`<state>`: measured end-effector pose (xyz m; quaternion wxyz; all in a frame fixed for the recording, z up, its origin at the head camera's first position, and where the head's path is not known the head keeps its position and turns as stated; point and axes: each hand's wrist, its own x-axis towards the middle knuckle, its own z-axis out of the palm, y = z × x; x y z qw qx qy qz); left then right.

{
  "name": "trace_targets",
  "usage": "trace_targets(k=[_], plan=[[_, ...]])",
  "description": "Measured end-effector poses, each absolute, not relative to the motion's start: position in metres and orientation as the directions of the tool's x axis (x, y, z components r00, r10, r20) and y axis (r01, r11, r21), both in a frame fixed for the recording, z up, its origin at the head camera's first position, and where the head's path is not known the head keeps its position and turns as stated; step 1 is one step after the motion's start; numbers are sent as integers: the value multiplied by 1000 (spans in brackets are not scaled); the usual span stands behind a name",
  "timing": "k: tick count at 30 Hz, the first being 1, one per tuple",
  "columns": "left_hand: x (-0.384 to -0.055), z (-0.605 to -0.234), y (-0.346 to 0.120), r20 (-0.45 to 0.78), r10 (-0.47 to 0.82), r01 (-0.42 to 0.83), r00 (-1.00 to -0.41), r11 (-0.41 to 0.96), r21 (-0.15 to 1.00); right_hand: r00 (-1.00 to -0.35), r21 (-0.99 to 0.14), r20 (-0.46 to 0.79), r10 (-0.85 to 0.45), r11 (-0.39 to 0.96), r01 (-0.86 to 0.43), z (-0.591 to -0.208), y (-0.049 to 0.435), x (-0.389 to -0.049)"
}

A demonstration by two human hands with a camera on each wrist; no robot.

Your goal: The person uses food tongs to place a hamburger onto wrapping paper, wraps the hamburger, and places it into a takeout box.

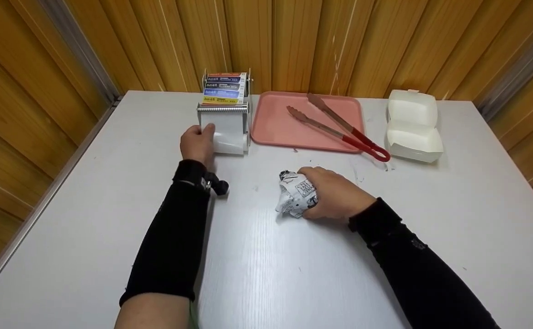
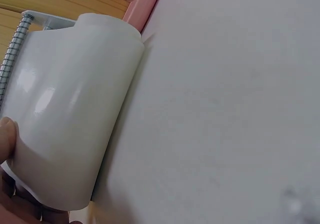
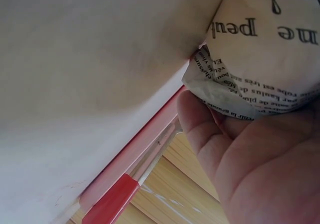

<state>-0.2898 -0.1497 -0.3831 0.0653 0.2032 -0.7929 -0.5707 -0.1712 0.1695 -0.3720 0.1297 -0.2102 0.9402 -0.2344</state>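
Note:
A label dispenser (image 1: 225, 91) with rows of coloured printed labels stands at the back left. White backing strip (image 1: 222, 132) hangs in a loop at its front, below a spring-wound bar. My left hand (image 1: 197, 144) pinches the left edge of this strip, the thumb in front and the fingers behind, as the left wrist view shows. In the middle of the table, my right hand (image 1: 335, 192) grips a crumpled bundle (image 1: 294, 194) wrapped in white printed paper, its fingers around the right side. What the paper encloses is hidden.
Behind the hands lies a pink tray (image 1: 271, 132) with metal tongs (image 1: 335, 123) across it, their red handle end past the tray's front right corner. An opened white food box (image 1: 413, 125) stands at the back right. A wooden panel wall (image 1: 289, 45) closes off the back.

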Motion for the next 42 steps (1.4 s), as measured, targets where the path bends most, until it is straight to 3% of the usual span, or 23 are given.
trace_targets(k=[12,18,25,32,42], plan=[[-287,-389,-154,-85,-387,-228,-918,340,912,-873,-480,-132,-470,801,-358,-373,169,-172],[-284,-387,-156,-118,-375,-249,-920,324,912,-876,-484,-144,-460,805,-343,-374,169,-173],[-279,-385,-159,-139,-354,-298,-925,449,842,-877,-486,-152,-455,807,-334,-373,169,-172],[-277,-384,-161,-165,-340,-318,-926,466,826,-877,-489,-162,-453,808,-328,-372,169,-172],[-274,-385,-163,-133,-327,-292,-936,506,812,-877,-484,-151,-456,808,-337,-373,169,-172]])
